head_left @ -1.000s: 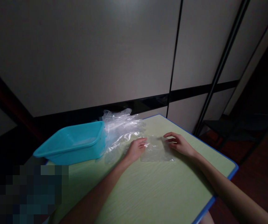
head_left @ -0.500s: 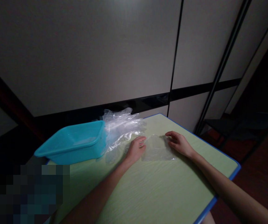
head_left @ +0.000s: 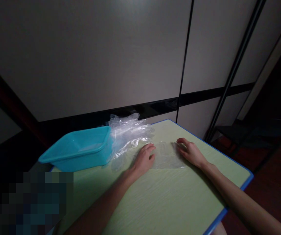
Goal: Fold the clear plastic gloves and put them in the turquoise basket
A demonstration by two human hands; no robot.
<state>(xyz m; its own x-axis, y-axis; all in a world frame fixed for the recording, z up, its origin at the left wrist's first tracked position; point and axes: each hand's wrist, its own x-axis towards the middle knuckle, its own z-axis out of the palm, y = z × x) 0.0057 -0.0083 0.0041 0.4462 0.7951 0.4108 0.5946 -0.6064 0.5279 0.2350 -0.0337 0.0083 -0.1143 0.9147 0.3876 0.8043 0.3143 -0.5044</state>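
Observation:
A flat, clear plastic piece [head_left: 166,156], like a thin bag or a disposable glove, lies on the table between my two hands. My left hand [head_left: 144,160] rests at its left edge, fingers together and slightly bent, thumb apart, with nothing seen in its grasp. At the right edge, my right hand [head_left: 190,152] has its fingers and thumb apart over the plastic and holds nothing. Just behind my left hand is a crumpled heap of clear plastic [head_left: 128,130], with finger-like shapes at its top.
A turquoise plastic basin [head_left: 78,160] stands on the table's left side, against the plastic heap. The light green table [head_left: 155,202] has a blue edge. Behind it rise pale cabinet panels [head_left: 106,58] with a dark band. A dark chair [head_left: 243,133] is at the right.
Both hands have shifted slightly; the right one is a little farther right. My left thumb shows more clearly apart from the fingers. The flat plastic piece stays between them.

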